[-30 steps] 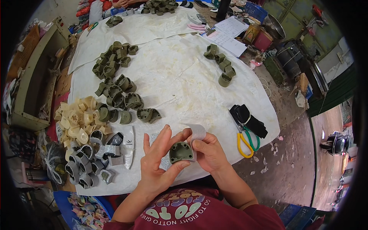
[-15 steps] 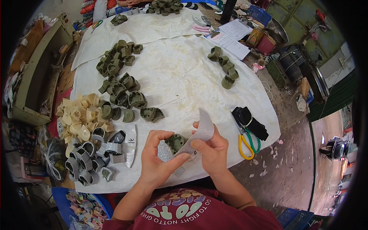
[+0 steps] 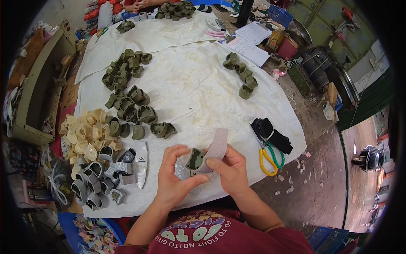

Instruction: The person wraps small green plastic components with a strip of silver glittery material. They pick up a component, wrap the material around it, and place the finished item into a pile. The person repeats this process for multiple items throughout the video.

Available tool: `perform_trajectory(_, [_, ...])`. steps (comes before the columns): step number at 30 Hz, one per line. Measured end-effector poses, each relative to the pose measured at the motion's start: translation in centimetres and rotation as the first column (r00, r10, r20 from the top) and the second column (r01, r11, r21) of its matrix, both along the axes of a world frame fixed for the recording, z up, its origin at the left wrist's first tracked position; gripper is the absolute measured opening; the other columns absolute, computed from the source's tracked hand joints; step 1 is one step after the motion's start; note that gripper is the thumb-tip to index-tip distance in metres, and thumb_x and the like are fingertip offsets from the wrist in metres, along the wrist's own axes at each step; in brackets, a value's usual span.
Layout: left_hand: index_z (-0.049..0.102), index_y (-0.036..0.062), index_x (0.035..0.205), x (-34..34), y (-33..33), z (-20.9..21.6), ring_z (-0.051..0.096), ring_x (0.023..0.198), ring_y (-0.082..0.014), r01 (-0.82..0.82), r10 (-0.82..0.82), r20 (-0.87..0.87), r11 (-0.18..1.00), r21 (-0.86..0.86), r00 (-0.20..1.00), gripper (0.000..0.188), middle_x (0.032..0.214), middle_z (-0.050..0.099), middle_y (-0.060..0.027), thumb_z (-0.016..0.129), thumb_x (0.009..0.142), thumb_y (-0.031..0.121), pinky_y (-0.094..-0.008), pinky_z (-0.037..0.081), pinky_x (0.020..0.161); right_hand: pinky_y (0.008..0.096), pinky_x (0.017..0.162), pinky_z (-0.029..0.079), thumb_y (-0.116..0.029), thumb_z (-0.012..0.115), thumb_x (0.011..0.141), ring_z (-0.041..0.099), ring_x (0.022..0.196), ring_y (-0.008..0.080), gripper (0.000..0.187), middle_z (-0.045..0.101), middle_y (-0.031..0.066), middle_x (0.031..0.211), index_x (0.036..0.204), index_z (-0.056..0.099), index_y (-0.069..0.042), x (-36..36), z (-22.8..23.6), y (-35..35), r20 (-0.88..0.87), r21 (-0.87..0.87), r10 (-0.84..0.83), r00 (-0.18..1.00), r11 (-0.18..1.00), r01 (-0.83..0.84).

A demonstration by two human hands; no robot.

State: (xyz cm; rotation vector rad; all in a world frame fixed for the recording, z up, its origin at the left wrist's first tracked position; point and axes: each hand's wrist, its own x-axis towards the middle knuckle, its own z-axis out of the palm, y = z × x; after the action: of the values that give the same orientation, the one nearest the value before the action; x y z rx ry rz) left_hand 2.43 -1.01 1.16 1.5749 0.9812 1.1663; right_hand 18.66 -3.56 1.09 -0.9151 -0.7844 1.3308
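Note:
A hollow olive-green plastic block (image 3: 195,160), which looks like a shoe heel, is held over the near table edge. A greyish glitter strip (image 3: 218,146) wraps part of its outer side, its free end standing up. My right hand (image 3: 230,171) grips the block and strip, thumb pressed on the strip. My left hand (image 3: 175,173) curves around the other side, thumb and fingers spread apart; its thumb tip is against the lower covered side. Silver glitter material (image 3: 181,170) shows between the left thumb and fingers. Some of the strip is hidden by my right fingers.
Bare green blocks (image 3: 127,101) cluster at left, with more (image 3: 245,76) at right. Cream pieces (image 3: 86,131) and grey-covered blocks (image 3: 91,182) lie near left. Scissors (image 3: 267,163) rest beside a black bundle (image 3: 272,135). A person's hands (image 3: 141,5) are at the far edge.
The block has turned and stands more upright in my right hand. The strip's free end has swung left and lower. My left fingers have loosened from the block. The view has shifted slightly.

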Motion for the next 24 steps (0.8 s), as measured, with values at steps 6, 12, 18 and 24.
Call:
perform_trajectory(6, [0.058,0.0032,0.106,-0.6,0.1,0.8,0.054,0.093,-0.0183,0.112,-0.112,-0.013,0.993,-0.034,0.994,0.046,0.098,0.057,-0.0066,0.083,0.067,0.011,-0.0293,0.041,0.085,0.0283,0.087,0.044,-0.001,0.071,0.080,0.054,0.099,0.0115,0.023,0.054,0.0053,0.115,0.101,0.064,-0.001,0.5,0.1,0.6,0.146,0.096,-0.086,0.986,0.993,0.072])
perform_trajectory(12, [0.059,0.0045,0.108,-1.1,-0.2,1.2,0.056,0.097,-0.0246,0.216,-0.211,-0.087,0.974,0.065,0.974,0.048,0.100,0.059,-0.0095,0.082,0.067,0.015,-0.0339,0.041,0.086,0.0295,0.087,0.045,-0.004,0.069,0.080,0.057,0.097,0.0131,0.025,0.061,0.0046,0.106,0.105,0.064,-0.002,1.8,0.7,1.2,-0.104,-0.112,0.157,0.982,0.979,-0.168])
perform_trajectory(18, [0.058,0.0054,0.116,-1.4,0.3,1.7,0.055,0.106,-0.0262,0.378,-0.374,-0.093,0.926,0.023,0.923,0.053,0.106,0.060,-0.0099,0.080,0.068,0.012,-0.0368,0.039,0.094,0.0296,0.084,0.046,-0.005,0.069,0.081,0.057,0.094,0.0129,0.018,0.061,0.0054,0.104,0.098,0.065,-0.002,3.1,0.7,1.0,-0.197,-0.187,0.283,0.939,0.929,-0.319])
perform_trajectory(24, [0.056,0.0026,0.121,-1.2,0.3,1.5,0.055,0.108,-0.0210,0.318,-0.281,0.161,0.896,-0.310,0.946,0.054,0.115,0.057,-0.0095,0.075,0.071,0.004,-0.0321,0.046,0.088,0.0242,0.074,0.048,-0.004,0.073,0.080,0.057,0.087,0.0081,0.015,0.062,0.0005,0.095,0.093,0.066,-0.003,2.6,0.8,0.6,0.285,0.011,0.198,0.938,0.978,-0.210])
